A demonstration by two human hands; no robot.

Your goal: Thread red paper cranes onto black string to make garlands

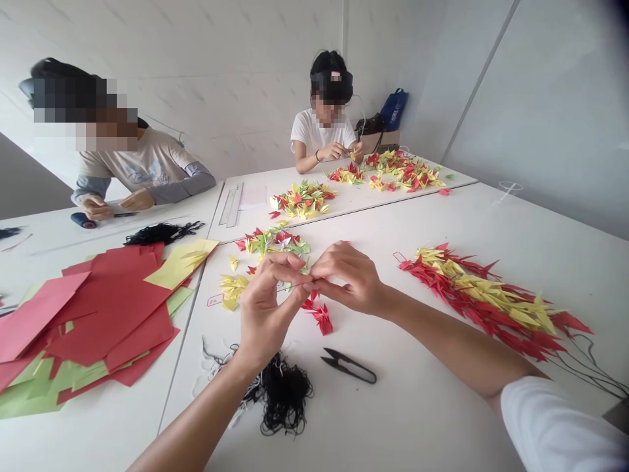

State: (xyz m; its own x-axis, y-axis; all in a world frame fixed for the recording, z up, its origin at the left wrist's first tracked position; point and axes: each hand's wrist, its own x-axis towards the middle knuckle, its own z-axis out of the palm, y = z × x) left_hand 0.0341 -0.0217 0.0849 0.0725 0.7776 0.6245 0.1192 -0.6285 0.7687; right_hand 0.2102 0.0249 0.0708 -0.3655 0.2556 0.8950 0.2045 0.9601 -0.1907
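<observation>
My left hand (270, 301) and my right hand (348, 278) meet above the middle of the table, fingertips pinched together. What they hold between them is too small to make out. Just under the fingertips hang or lie red folded paper cranes (322, 318); I cannot tell whether they are joined to what I pinch. Behind my left hand lie yellow paper cranes (232, 290) and a mixed pile of cranes (268, 241), partly hidden by my fingers. Black thread snips (348, 365) rest on the table below my hands, beside a tangle of black thread (285, 396).
Strings of red and yellow cranes (472, 288) lie at right. Red, yellow and green paper sheets (113, 308) are heaped at left, near more black thread (162, 233). Across the table two people work with their hands, near crane piles (302, 200) and rulers (232, 206).
</observation>
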